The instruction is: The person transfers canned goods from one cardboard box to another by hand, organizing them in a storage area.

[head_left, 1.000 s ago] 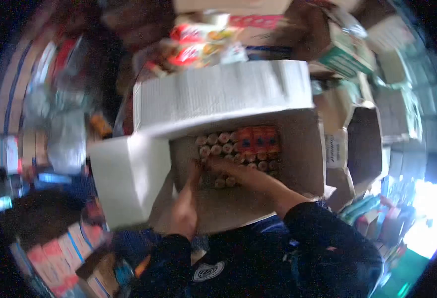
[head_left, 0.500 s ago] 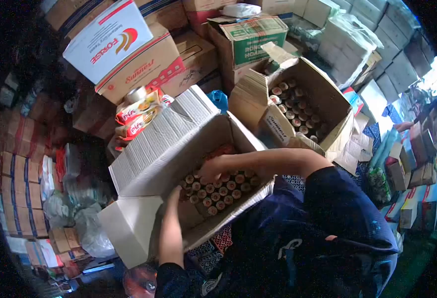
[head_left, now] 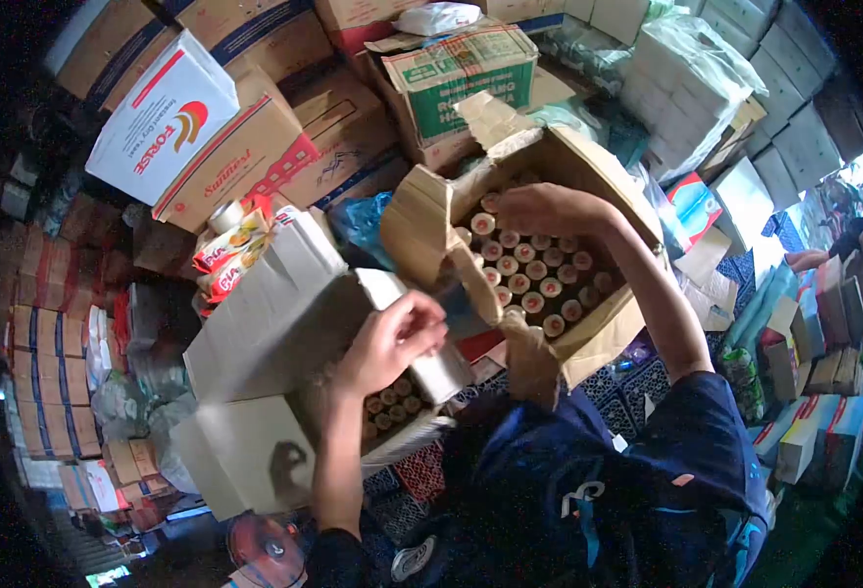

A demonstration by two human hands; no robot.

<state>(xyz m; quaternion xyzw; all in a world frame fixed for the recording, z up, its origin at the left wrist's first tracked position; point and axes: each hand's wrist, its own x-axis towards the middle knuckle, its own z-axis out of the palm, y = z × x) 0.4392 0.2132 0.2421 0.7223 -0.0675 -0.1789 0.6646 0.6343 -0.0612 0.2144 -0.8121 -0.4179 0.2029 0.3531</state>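
My right hand [head_left: 549, 211] reaches into the brown open box [head_left: 603, 343], its fingers down at the round-topped jars [head_left: 519, 284] standing in rows. Whether it grips one of them is hidden. My left hand [head_left: 397, 343] is raised over the right side of the white-flapped carton [head_left: 255, 338], fingers curled with a gap between them and nothing held. More of the same round tops [head_left: 392, 404] show at the bottom of that carton, partly hidden by my left forearm.
Red and yellow packets [head_left: 230, 260] lie behind the white-flapped carton. A blue plastic bag [head_left: 363, 225] sits between the cartons. A green and white box [head_left: 461, 83] and a Forise box [head_left: 167, 118] stand at the back. A fan [head_left: 267, 551] is at the lower left.
My right hand has left the white-flapped carton and moved right into the brown box. My left hand has lifted out of the white-flapped carton. The view has shifted.
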